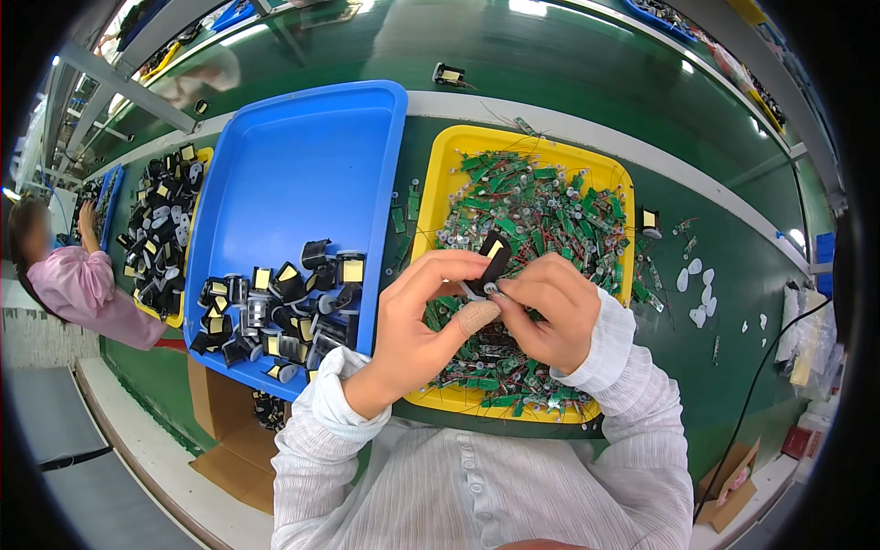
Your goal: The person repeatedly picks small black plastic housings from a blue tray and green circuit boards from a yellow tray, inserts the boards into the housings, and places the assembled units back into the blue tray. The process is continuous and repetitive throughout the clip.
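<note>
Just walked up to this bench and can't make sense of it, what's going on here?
A person in a white ribbed shirt holds a small black part with a yellow patch between the left hand and right hand, above a yellow tray of green circuit boards. Beside it, a blue plastic tray holds a pile of similar black parts at its near end. A co-worker in pink works further left.

The blue tray [302, 174] is seen as smooth, glossy plastic; the yellow tray [440, 183] likewise, with less sheen; the black parts [275, 312] near the blue tray's front edge look like matt plastic with pale yellow faces; the part [493, 259] held between both hands looks the same; the bench [568, 64] is covered in shiny green sheet; the sleeves [623, 367] are of crinkled white cloth; the boxes [229, 431] below the bench's front edge are matt brown cardboard.
</note>
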Demonstrator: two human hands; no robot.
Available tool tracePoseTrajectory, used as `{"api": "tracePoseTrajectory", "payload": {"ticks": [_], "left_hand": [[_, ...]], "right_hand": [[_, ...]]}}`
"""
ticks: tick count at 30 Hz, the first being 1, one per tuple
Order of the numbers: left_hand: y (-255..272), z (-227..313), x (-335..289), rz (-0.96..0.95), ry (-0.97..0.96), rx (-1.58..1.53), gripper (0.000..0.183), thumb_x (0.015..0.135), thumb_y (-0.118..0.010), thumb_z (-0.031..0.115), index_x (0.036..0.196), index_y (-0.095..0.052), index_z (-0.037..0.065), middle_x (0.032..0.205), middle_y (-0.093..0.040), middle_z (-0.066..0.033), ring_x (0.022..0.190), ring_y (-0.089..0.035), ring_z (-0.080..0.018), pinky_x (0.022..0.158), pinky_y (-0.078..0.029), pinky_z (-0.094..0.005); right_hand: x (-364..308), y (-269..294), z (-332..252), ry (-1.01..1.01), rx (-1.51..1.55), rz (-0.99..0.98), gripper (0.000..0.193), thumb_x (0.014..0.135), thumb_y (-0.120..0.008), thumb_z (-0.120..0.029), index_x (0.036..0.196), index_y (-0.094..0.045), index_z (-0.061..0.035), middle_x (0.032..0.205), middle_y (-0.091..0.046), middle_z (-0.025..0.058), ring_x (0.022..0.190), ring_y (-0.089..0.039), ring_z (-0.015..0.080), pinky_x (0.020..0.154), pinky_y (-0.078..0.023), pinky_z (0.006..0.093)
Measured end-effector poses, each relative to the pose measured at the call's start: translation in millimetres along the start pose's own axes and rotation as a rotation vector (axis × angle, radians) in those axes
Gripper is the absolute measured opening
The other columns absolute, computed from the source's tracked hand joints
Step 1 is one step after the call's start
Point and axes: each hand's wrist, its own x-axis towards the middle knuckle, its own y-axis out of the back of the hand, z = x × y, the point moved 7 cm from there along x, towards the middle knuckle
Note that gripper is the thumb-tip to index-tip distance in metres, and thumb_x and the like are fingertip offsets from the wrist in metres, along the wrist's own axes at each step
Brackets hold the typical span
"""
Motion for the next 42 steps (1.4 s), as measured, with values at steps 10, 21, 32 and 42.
{"api": "tracePoseTrajectory", "payload": {"ticks": [10,21,32,42], "left_hand": [[-0.3,-0.4,0.0,0.011,-0.021,-0.027,0.020,0.078,-0.062,0.005,0.097,-0.056,-0.001,0.103,-0.057,-0.0137,0.092,-0.058,-0.0200,0.074,-0.048,-0.0287],[1.4,0.4,0.2,0.012,-0.113,0.028,0.015,0.086,-0.050,0.007,0.097,-0.048,-0.002,0.100,-0.051,-0.0155,0.093,-0.051,-0.0239,0.083,-0.039,-0.0309],[-8.8,-12.4,5.6,-0.133,0.132,-0.409,0.018,0.087,-0.051,0.009,0.101,-0.048,0.000,0.108,-0.048,-0.0094,0.101,-0.048,-0.0170,0.089,-0.038,-0.0299],[-6.5,-15.3,3.6,-0.161,0.128,-0.346,0.015,0.087,-0.048,0.007,0.101,-0.047,0.001,0.106,-0.046,-0.0078,0.099,-0.047,-0.0145,0.085,-0.039,-0.0275]], "right_hand": [[-0.7,-4.3,-3.3,0.036,-0.045,-0.036,0.021,0.058,-0.071,0.001,0.076,-0.061,-0.0022,0.066,-0.055,0.0055,0.054,-0.053,0.0195,0.046,-0.042,0.0282],[-3.7,-11.4,8.3,-0.235,0.114,-0.130,0.019,0.068,-0.070,-0.006,0.084,-0.061,-0.0044,0.069,-0.059,0.0063,0.053,-0.051,0.0205,0.046,-0.041,0.0301],[-14.3,-12.1,23.0,-0.412,0.339,-0.056,0.009,0.075,-0.063,-0.001,0.082,-0.059,-0.0002,0.066,-0.058,0.0074,0.050,-0.053,0.0134,0.045,-0.041,0.0246],[-10.6,-13.6,16.3,-0.297,0.291,-0.110,0.011,0.074,-0.064,-0.001,0.084,-0.059,-0.0001,0.067,-0.058,0.0083,0.051,-0.054,0.0166,0.047,-0.043,0.0268]]}}
